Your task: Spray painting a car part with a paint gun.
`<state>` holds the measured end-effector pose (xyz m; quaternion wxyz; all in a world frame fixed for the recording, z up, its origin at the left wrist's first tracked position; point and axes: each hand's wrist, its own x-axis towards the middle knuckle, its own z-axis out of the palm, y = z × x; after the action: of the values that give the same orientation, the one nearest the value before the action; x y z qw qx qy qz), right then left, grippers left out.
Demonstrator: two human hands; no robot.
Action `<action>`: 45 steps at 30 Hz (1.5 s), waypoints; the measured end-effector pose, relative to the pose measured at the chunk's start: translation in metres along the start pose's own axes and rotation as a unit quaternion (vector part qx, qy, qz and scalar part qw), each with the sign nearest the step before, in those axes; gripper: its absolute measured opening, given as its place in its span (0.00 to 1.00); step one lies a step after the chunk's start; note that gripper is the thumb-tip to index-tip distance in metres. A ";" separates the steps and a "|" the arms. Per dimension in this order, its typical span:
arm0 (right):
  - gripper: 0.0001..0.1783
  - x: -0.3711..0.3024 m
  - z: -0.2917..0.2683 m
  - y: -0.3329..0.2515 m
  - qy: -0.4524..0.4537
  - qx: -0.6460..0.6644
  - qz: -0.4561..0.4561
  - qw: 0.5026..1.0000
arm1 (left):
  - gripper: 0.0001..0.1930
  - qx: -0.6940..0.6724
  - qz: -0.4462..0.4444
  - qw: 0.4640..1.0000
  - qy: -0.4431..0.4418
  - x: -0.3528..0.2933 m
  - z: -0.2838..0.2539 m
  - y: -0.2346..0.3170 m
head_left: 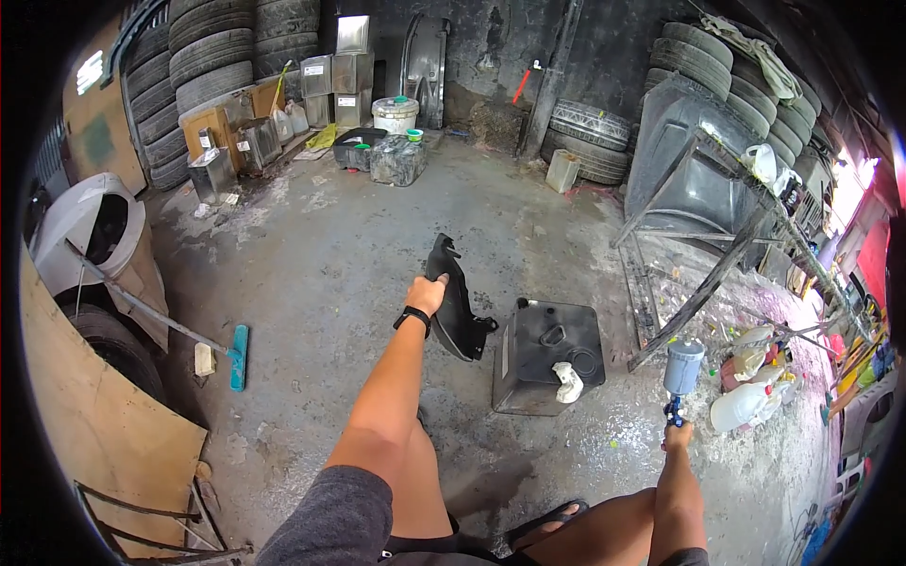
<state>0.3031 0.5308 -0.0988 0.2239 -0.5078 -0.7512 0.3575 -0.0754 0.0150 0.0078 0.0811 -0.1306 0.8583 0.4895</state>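
My left hand (pixel 429 294), with a black band on its wrist, is closed on the edge of a curved black plastic panel (pixel 455 316). The panel is held up over the floor, its lower end close to a dark square metal can (pixel 549 354). A crumpled white rag (pixel 568 382) lies on the front edge of that can. On the right, my right hand (pixel 677 436) is wrapped round the handle of a spray gun (pixel 674 409). The gun's grey paint cup (pixel 684 366) sits upright on top. Whether a finger presses the trigger is too small to tell.
A metal stand (pixel 703 274) rises at right, near white plastic jugs (pixel 741 407). At left are a squeegee broom (pixel 239 358) and a plywood sheet (pixel 104 396). Stacked tires (pixel 212 47), tin cans (pixel 352 71) and a white bucket (pixel 395 115) line the back.
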 end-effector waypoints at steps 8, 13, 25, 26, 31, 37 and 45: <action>0.06 -0.012 -0.001 -0.010 -0.008 0.005 0.009 1.000 | 0.35 0.026 0.044 0.998 0.028 -0.012 -0.006 0.008; 0.02 -0.015 -0.004 -0.012 -0.018 0.030 0.008 0.999 | 0.34 -0.001 0.020 1.000 0.005 0.001 0.004 -0.004; 0.06 -0.015 -0.003 -0.011 -0.027 0.025 0.013 0.999 | 0.27 -0.216 -0.113 0.958 -0.148 0.040 0.014 -0.058; 0.06 -0.015 -0.003 -0.010 -0.030 0.028 0.013 0.999 | 0.27 -0.216 -0.112 0.959 -0.147 0.048 0.014 -0.066; 0.06 -0.011 -0.010 -0.003 -0.015 0.032 0.019 0.999 | 0.28 -0.193 -0.118 0.966 -0.122 0.084 0.035 -0.095; 0.05 -0.015 0.002 -0.011 -0.054 0.038 0.027 0.997 | 0.32 -0.145 -0.084 0.984 -0.056 0.107 0.027 -0.119; 0.04 -0.018 -0.004 -0.011 -0.040 0.020 0.021 0.999 | 0.39 -0.036 0.010 0.999 0.025 0.039 0.005 -0.070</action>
<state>0.3062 0.5129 -0.0874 0.1964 -0.5037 -0.7415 0.3975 -0.0918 -0.0208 -0.0622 0.0499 -0.1374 0.8434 0.5170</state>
